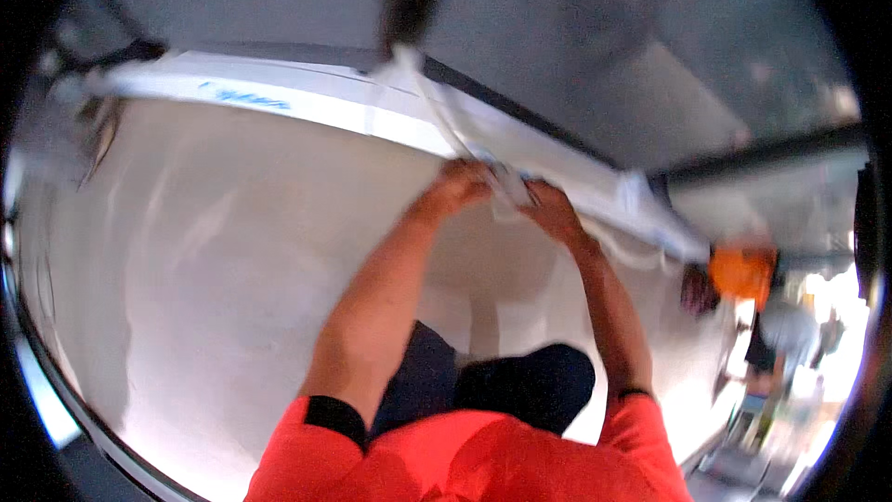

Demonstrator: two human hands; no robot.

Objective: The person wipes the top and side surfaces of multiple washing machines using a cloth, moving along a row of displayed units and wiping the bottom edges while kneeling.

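Both my arms reach forward, and the hands meet at a pale, flat piece (pixel 508 188) that looks like the end of a strip or cable. My left hand (pixel 467 182) closes on its left side. On the other side, my right hand (pixel 552 208) has its fingers bent round the edge. A white cord or strip (pixel 435 112) slants down from a dark post toward this piece. Just beyond the hands lies a long white sheet or panel (pixel 325 115) with blue marks. Motion blur hides the finer detail of the fingers and the piece.
Below spreads a pale, smooth floor (pixel 214 242). A dark post (pixel 416 0) rises at the top, and a dark bar (pixel 771 156) crosses at right. An orange item (pixel 743 271) and a blurred person in grey (pixel 788 335) are at far right.
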